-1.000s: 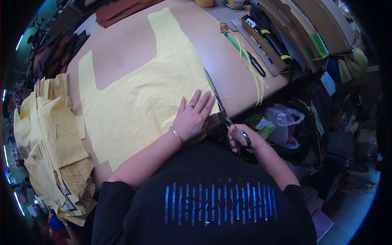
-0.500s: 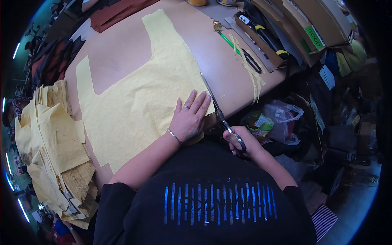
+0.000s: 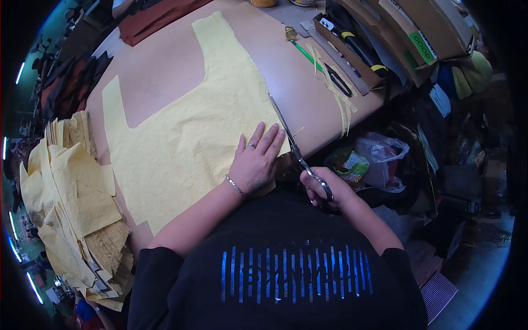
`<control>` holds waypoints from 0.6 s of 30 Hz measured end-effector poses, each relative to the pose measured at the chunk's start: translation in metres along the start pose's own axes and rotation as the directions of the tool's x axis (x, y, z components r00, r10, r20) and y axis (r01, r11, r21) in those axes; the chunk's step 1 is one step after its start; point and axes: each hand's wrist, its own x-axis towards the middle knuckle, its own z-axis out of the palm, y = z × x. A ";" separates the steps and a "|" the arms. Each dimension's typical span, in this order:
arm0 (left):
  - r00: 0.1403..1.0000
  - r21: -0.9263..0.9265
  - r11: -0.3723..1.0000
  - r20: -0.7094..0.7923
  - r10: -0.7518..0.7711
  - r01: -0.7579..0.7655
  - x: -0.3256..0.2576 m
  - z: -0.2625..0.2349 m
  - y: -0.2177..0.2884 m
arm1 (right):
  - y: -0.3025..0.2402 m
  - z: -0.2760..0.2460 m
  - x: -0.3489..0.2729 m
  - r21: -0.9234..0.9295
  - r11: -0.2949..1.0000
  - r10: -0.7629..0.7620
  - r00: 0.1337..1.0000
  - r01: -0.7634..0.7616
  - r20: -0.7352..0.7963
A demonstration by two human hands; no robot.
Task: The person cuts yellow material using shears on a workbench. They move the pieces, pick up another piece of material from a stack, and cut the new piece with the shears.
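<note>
A large pale yellow cloth piece [image 3: 181,132] with two strap-like arms lies spread on the table. My left hand [image 3: 257,157] rests flat on it near its right edge, fingers stretched out and a little apart. In my right hand [image 3: 325,186] is a pair of long metal scissors [image 3: 297,153], its handles gripped just off the table's near edge. The blades point away from me along the cloth's right edge, beside my left fingertips. Whether the blades are parted cannot be made out.
Folded yellow cloth [image 3: 82,192] is piled at left. Thin yellow strips [image 3: 331,88] lie at right by a green pen [image 3: 308,56] and black snips [image 3: 340,82]. An open cardboard box [image 3: 352,52] of tools stands behind them. Plastic bags [image 3: 379,159] hang below the table edge.
The scissors and my right hand have shifted very slightly forward along the cloth's edge. My left hand stays flat in nearly the same place.
</note>
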 end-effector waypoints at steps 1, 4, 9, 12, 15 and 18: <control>1.000 -0.012 1.000 0.007 0.014 -0.014 -0.001 -0.001 0.002 | 0.001 -0.001 0.005 0.055 0.998 -0.002 1.000 0.001 0.029; 0.999 -0.038 0.998 0.026 0.047 -0.046 -0.005 -0.006 0.005 | -0.003 -0.003 0.016 0.102 0.995 0.000 0.999 -0.003 0.034; 0.997 -0.067 0.995 0.029 0.074 -0.072 -0.008 -0.007 0.005 | -0.006 0.001 0.018 0.130 0.992 -0.003 1.000 0.002 0.005; 0.997 -0.062 0.996 0.041 0.071 -0.068 -0.009 -0.007 0.006 | -0.003 0.003 0.015 0.127 0.991 -0.027 1.000 0.028 -0.006; 0.996 -0.075 0.994 0.029 0.080 -0.078 -0.010 -0.006 0.005 | -0.002 0.007 0.011 0.080 0.996 -0.027 0.998 0.032 -0.063; 0.996 -0.075 0.994 0.041 0.081 -0.078 -0.011 -0.006 0.005 | -0.003 0.011 0.008 0.072 0.997 -0.024 0.995 0.031 -0.097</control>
